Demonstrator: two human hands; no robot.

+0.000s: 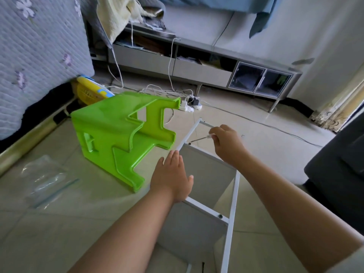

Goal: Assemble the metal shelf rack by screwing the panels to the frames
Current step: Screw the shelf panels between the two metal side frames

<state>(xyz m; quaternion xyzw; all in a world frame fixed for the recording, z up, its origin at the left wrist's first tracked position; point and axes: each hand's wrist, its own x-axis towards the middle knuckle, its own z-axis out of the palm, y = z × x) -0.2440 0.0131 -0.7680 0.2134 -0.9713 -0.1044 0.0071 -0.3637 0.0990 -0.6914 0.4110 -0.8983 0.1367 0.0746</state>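
rack [199,223]: white metal, part-built, lying on its side on the floor | panels: pale grey, standing on edge between thin white frame tubes | frame tube [189,134]: runs away beyond the left palm | screw [189,143]: dark, at far panel corner, at screwdriver [201,139] tip, just left of the right-hand grip

Her left hand [171,177] lies flat, fingers straight and together, arm stretched forward. The right hand [228,142] is curled, pinching with fingertips, wrist bent inward.

Green stool [122,138] on its side crowds the rack's [208,186] left edge. Bare tile [262,146] lies open to its right. Plastic bag [47,180] lies well left.
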